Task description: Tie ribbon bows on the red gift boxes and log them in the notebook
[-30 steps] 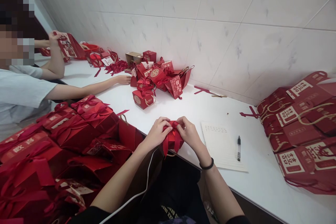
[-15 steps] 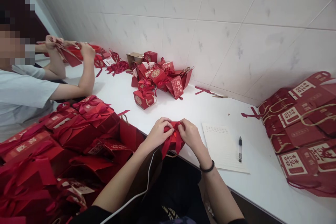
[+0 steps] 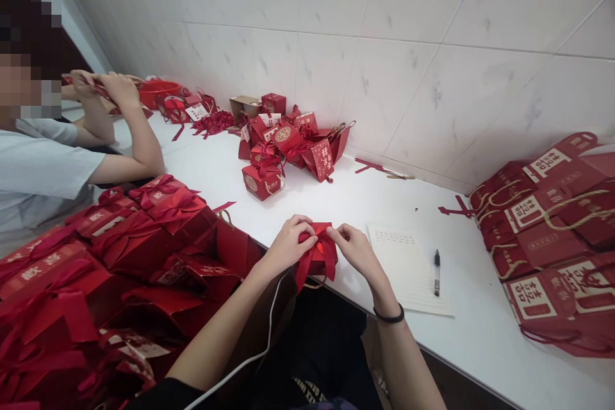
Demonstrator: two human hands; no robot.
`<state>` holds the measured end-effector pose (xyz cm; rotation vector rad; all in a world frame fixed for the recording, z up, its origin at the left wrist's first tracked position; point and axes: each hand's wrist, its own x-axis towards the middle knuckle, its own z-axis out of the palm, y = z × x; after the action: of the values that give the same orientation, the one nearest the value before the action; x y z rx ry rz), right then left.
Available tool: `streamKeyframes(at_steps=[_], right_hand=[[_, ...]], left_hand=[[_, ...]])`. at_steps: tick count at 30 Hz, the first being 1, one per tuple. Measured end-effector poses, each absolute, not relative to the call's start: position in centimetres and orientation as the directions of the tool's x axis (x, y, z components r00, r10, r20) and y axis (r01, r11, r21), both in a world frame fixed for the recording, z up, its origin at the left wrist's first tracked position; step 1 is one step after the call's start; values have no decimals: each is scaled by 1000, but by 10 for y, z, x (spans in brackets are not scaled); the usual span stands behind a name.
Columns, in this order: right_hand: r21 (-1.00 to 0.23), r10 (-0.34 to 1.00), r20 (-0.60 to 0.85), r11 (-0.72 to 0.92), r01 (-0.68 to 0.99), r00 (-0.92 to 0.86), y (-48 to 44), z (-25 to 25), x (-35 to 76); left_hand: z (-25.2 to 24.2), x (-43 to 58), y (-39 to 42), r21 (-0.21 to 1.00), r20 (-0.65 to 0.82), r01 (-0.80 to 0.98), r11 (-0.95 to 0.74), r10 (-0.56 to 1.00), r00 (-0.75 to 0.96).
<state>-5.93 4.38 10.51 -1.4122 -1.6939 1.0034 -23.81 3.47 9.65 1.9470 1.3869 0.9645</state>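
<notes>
A small red gift box (image 3: 316,264) with a cord handle sits at the table's front edge, right before me. A red ribbon (image 3: 328,252) is tied over its top, and its tails hang down the near side. My left hand (image 3: 291,243) is closed, thumb and forefinger pinching the ribbon at the knot. From the other side my right hand (image 3: 353,245) holds the ribbon at the box's top right with thumb and fingertips; the exact grip is partly hidden.
Many ribboned red boxes (image 3: 137,240) are heaped at my left. More red boxes (image 3: 283,134) lie by the wall. To the right are a sheet of paper (image 3: 403,269), a pen (image 3: 437,272) and stacked red bags (image 3: 552,237). A co-worker's hands (image 3: 115,86) hold something red.
My right hand has shifted slightly right, away from the knot, while my left stays at it. The co-worker's hands have moved left. The view has shifted a little.
</notes>
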Motion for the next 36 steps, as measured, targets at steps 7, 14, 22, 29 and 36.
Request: streamKeyframes(at_steps=[7,14,22,29,36], right_hand=[[-985,981,-2,31,170,-194,45,95,-68],[-997,992,-45,-52,-55,-117,39,86,-70],[-831,947,-228,-69,552,-226,3,94,-48],[-971,931,-99,-13,240,-352,-10,84,-46],[-972,927,-118,-34,234,-356,-13,91,-32]], left_hand=[[97,-237,33,766,239,566,-305,952,190],[101,-233,35,762,224,581,-287,958,180],[96,-236,34,802,221,524,-285,958,183],[97,-235,34,795,215,542,-272,962,167],[103,-232,32,775,207,574,-265,964,166]])
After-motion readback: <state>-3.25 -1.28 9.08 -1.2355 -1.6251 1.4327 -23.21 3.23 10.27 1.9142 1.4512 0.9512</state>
